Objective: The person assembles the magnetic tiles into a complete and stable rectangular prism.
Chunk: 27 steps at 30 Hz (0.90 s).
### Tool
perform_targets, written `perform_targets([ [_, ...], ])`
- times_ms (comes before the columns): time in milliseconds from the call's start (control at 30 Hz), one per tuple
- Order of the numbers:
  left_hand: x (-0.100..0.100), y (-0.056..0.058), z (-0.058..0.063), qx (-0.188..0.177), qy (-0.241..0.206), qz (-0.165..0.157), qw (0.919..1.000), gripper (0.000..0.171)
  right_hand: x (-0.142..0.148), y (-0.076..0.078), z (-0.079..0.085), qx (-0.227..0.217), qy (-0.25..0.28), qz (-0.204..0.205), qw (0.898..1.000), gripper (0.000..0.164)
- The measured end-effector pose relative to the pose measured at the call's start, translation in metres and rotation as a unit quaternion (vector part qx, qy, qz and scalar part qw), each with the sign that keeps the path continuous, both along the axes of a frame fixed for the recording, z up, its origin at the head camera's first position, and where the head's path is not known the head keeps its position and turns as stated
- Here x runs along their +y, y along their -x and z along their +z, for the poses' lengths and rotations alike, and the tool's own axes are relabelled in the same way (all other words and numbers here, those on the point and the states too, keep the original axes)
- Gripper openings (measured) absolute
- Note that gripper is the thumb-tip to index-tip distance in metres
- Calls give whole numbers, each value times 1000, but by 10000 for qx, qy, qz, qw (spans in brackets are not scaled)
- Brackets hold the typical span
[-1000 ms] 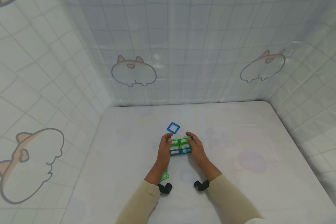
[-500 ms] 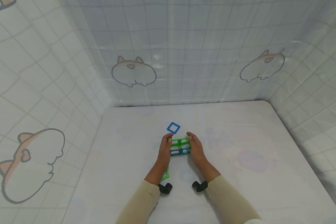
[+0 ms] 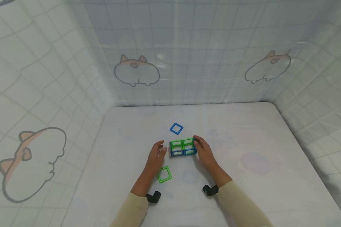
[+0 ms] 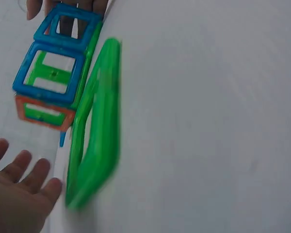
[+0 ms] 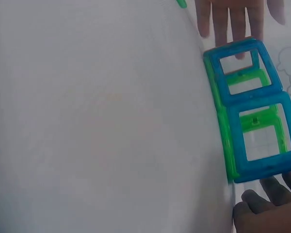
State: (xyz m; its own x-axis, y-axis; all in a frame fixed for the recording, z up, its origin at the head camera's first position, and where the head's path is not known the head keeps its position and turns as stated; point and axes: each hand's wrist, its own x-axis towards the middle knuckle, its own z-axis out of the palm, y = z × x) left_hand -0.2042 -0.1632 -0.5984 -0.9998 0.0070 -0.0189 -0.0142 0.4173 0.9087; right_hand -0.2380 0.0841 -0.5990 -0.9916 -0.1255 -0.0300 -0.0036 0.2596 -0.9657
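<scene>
A small box built of see-through magnetic tiles [image 3: 183, 146], green above and blue along the near side, lies on the table. In the left wrist view an orange square tile [image 4: 65, 121] forms its left end. My left hand [image 3: 154, 158] is a little left of the box, fingers spread and holding nothing. At the other end my right hand [image 3: 206, 156] rests its fingers against the box. A loose green square tile [image 3: 169, 173] lies near my left wrist, large and blurred in the left wrist view. Beyond the box lies a loose blue square tile [image 3: 172, 126].
White table cover [image 3: 253, 195] with faint pastel patches surrounds the tiles. Grid-patterned curtains [image 3: 201, 63] with dog drawings enclose the back and both sides. A black wrist mount [image 3: 154, 197] sits on my left wrist, another mount [image 3: 210, 190] on my right.
My left hand has come off the box and drawn back to the left, uncovering its left end and the green tile. My right hand has shifted slightly right, still at the box.
</scene>
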Motion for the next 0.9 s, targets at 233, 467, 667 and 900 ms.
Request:
perform_targets([
  [233, -12, -13, 7, -371, 1292, -531, 9895, 61, 13, -3, 3, 148, -428, 75, 9989, 51],
  [467, -19, -28, 1, -567, 1380, -854, 9851, 60, 27, -10, 1, -49, -686, -188, 9975, 53],
  [667, -25, -43, -4, -662, 1572, -925, 9810, 65, 37, -17, 0, -172, -673, -323, 9971, 53],
  [900, -29, -53, -9, -504, 1656, -696, 9824, 58, 47, -20, 0, -184, -711, -435, 9963, 57],
])
